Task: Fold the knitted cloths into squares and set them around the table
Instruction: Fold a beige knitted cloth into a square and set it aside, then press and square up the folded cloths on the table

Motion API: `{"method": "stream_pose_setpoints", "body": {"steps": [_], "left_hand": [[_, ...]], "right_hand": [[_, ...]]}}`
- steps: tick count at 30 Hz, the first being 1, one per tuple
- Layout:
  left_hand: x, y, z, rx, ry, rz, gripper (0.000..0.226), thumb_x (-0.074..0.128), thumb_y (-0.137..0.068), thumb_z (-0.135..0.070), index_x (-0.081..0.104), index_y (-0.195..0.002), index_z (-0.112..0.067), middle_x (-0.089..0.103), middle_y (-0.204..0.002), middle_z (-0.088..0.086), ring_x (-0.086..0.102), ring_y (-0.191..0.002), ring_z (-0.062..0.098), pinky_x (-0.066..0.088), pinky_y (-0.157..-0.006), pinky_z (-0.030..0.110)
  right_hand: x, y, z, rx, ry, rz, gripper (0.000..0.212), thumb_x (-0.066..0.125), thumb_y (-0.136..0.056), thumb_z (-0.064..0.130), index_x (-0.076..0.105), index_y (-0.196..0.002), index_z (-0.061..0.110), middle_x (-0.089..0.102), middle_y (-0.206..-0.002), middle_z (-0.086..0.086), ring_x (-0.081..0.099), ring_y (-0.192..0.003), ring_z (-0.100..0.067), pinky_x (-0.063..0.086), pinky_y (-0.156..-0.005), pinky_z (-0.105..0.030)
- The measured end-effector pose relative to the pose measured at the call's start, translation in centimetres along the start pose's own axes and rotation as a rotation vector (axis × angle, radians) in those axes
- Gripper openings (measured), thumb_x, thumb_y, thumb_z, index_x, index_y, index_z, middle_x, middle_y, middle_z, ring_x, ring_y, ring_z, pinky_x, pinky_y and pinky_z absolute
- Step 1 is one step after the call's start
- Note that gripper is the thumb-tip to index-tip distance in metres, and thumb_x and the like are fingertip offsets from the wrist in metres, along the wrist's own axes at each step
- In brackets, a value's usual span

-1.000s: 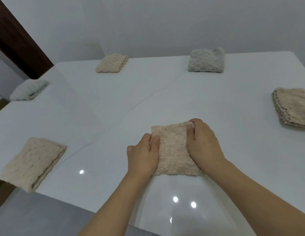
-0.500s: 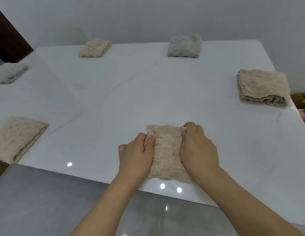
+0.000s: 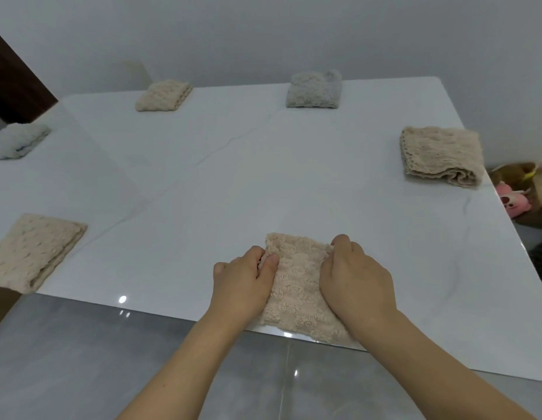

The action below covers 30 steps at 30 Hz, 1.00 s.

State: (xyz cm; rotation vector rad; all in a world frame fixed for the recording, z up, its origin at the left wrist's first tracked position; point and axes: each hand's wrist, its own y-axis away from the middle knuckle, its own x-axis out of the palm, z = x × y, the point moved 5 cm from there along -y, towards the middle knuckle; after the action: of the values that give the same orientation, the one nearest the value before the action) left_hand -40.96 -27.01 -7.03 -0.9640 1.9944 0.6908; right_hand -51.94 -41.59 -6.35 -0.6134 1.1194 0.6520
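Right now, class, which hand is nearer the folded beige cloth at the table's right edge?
Right. The right hand lies below-left of that cloth; the left hand sits farther left.

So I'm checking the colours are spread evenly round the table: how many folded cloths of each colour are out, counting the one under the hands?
Beige cloths: 4 — far left, right edge, near left, and under the hands.
Grey cloths: 2 — far middle, left edge.
Total: 6
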Motion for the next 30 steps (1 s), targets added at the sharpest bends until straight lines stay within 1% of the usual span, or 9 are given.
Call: {"method": "stream_pose_setpoints", "body": {"steps": [4,7,9,11,14,17,19,23,30], "left_hand": [[-0.4,-0.2,-0.6,-0.025,-0.068,0.045,0.037,0.035,-0.102,-0.047,0.042,-0.073,-0.026,0.053,-0.06,-0.007,0.052,-0.062,0.01,0.033,-0.092,0.033],[-1.4,-0.5,-0.6,-0.105,0.037,0.045,0.037,0.039,-0.097,-0.052,0.053,-0.082,-0.021,0.064,-0.071,-0.004,0.059,-0.07,0.014,0.042,-0.074,0.032],[-2.4,-1.1,-0.4,-0.15,0.133,0.005,0.033,0.041,-0.097,-0.05,0.054,-0.085,-0.022,0.063,-0.075,-0.006,0.06,-0.072,0.013,0.041,-0.063,0.03],[-3.2,-1.9,-0.1,-0.144,0.137,-0.045,0.029,0.041,-0.099,-0.045,0.053,-0.087,-0.022,0.062,-0.08,-0.004,0.059,-0.073,0.013,0.041,-0.061,0.029],[-3.8,-3.3,-0.3,-0.092,0.063,-0.111,0.028,0.039,-0.1,-0.04,0.055,-0.094,-0.018,0.061,-0.094,0.0,0.057,-0.082,0.017,0.046,-0.069,0.032],[-4.1,-3.7,-1.6,-0.013,-0.07,-0.083,0.039,0.037,-0.103,-0.037,0.055,-0.127,-0.01,0.056,-0.129,0.007,0.053,-0.114,0.024,0.046,-0.094,0.038],[-4.4,-3.6,-2.8,0.034,-0.163,-0.092,0.047,0.036,-0.104,-0.035,0.049,-0.137,-0.006,0.051,-0.141,0.011,0.048,-0.127,0.029,0.039,-0.103,0.038],[-4.8,-2.8,-5.6,0.129,-0.282,-0.205,0.056,0.031,-0.099,-0.038,0.057,-0.129,0.002,0.059,-0.131,0.018,0.055,-0.122,0.036,0.044,-0.105,0.045],[-3.9,-2.4,-9.6,0.011,-0.399,-0.198,0.058,0.026,-0.1,-0.037,0.05,-0.138,0.0,0.05,-0.145,0.017,0.043,-0.138,0.036,0.03,-0.117,0.052]], "right_hand": [[-0.9,-1.2,-0.7,-0.037,-0.008,0.033,0.018,0.036,-0.094,0.031,0.044,-0.087,0.017,0.051,-0.072,0.002,0.05,-0.063,-0.02,0.035,-0.05,-0.03],[-1.2,-3.4,-1.8,-0.094,-0.018,-0.067,0.027,0.037,-0.094,0.031,0.056,-0.085,0.013,0.054,-0.075,-0.003,0.049,-0.069,-0.024,0.043,-0.055,-0.034],[-1.5,-4.9,-2.5,-0.173,-0.056,-0.141,0.03,0.04,-0.09,0.026,0.064,-0.091,0.008,0.059,-0.077,-0.009,0.051,-0.067,-0.03,0.044,-0.057,-0.037],[-1.7,-5.9,-3.0,-0.218,-0.059,-0.119,0.034,0.043,-0.089,0.023,0.065,-0.105,0.003,0.065,-0.089,-0.014,0.057,-0.074,-0.034,0.048,-0.065,-0.04],[-2.0,-6.1,-3.1,-0.281,-0.059,-0.015,0.047,0.037,-0.091,0.027,0.059,-0.122,0.0,0.064,-0.115,-0.016,0.059,-0.1,-0.035,0.047,-0.087,-0.042],[-3.2,-5.7,-2.9,-0.327,-0.041,0.065,0.056,0.031,-0.092,0.031,0.053,-0.131,-0.002,0.055,-0.133,-0.018,0.051,-0.124,-0.033,0.036,-0.106,-0.039],[-4.0,-5.7,-2.9,-0.32,-0.04,0.127,0.056,0.034,-0.092,0.029,0.05,-0.135,-0.002,0.049,-0.141,-0.018,0.044,-0.132,-0.031,0.027,-0.112,-0.036],[-5.5,-6.5,-3.6,-0.414,-0.021,0.114,0.053,0.032,-0.092,0.029,0.053,-0.13,-0.002,0.053,-0.136,-0.018,0.05,-0.125,-0.032,0.027,-0.111,-0.034],[-7.8,-10.4,-5.9,-0.617,0.033,0.224,0.052,0.032,-0.091,0.026,0.054,-0.13,0.0,0.053,-0.136,-0.017,0.051,-0.126,-0.032,0.033,-0.111,-0.041]]}}
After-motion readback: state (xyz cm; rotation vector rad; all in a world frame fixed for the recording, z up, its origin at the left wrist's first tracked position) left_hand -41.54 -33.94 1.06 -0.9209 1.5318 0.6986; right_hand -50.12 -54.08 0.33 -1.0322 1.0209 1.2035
